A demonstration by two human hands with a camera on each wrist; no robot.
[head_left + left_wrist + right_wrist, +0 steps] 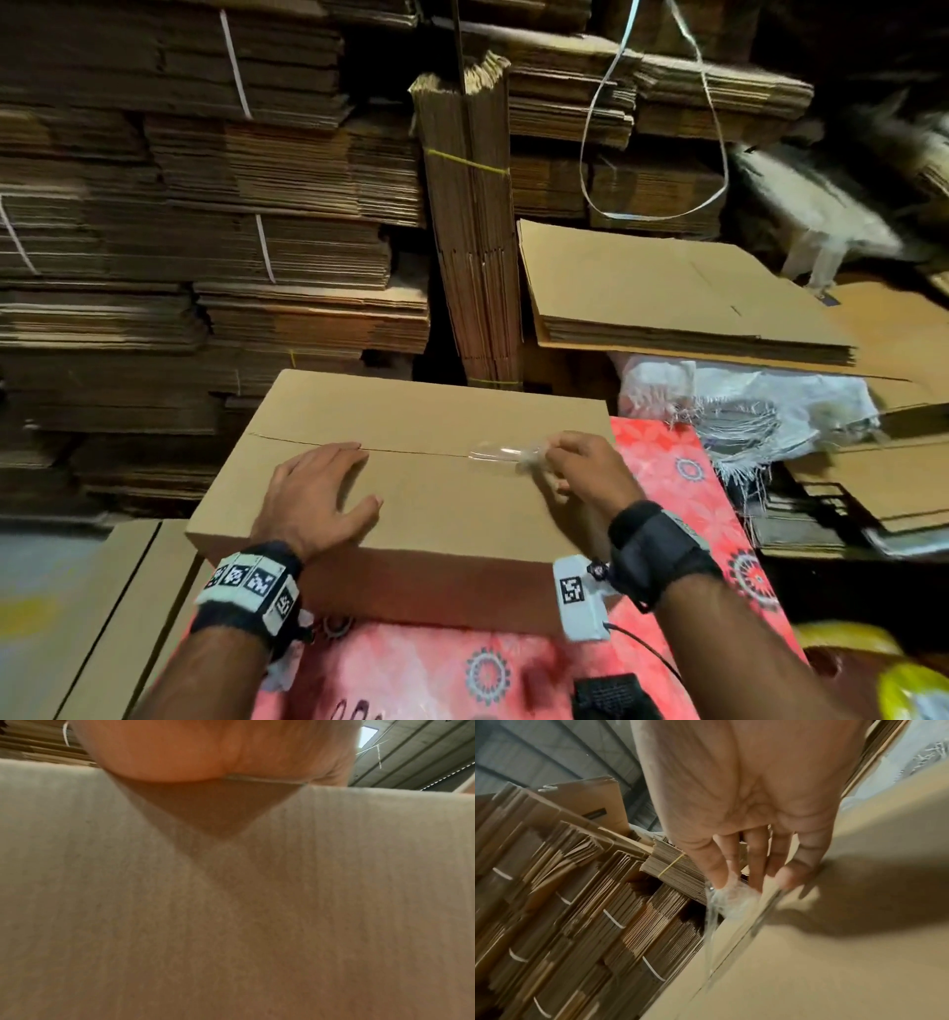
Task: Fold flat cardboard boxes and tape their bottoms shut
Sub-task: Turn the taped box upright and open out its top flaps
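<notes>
Cardboard box (411,493) sat flaps-up on the red patterned surface (662,462), left hand (316,493) flat on it with fingers relaxed, right hand (580,465) pinching clear tape (500,453) over the seam (308,443), which probably wanted a taut, centred pull.

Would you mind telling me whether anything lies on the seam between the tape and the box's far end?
Yes: the left hand rests on the box, its fingertips on the seam, in the path of the clear tape held by the right hand.
</notes>
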